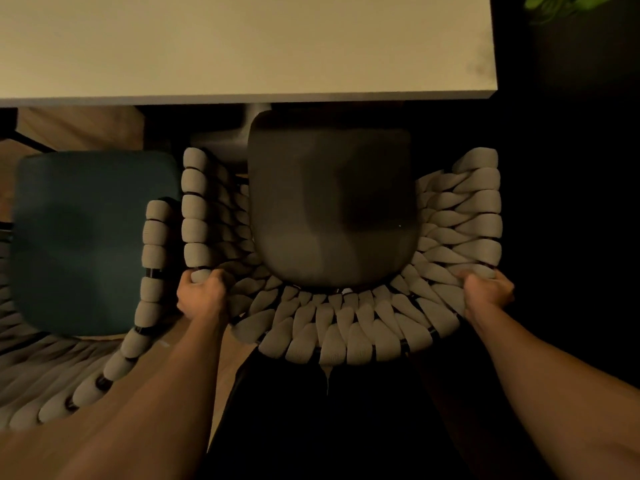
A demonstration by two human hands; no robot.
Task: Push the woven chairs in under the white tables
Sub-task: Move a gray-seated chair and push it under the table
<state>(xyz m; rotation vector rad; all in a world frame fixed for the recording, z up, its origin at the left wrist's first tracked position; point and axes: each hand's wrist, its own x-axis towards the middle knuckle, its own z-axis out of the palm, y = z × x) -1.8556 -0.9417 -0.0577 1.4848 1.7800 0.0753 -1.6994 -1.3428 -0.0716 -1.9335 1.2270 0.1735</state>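
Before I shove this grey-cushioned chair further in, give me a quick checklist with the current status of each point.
1. Left hand grips the woven chair at its left rear rim: ok.
2. Right hand grips the right rear rim: ok.
3. Seat fully under the white table: not ok, only the front edge of the grey cushion reaches the table edge.
4. Gap to the neighbouring chair with the teal cushion: not ok, the armrests sit very close.
5. Table pedestal clear of the chair's left armrest: cannot tell, they overlap in view.
6. Floor ahead of the legs: cannot tell, hidden.
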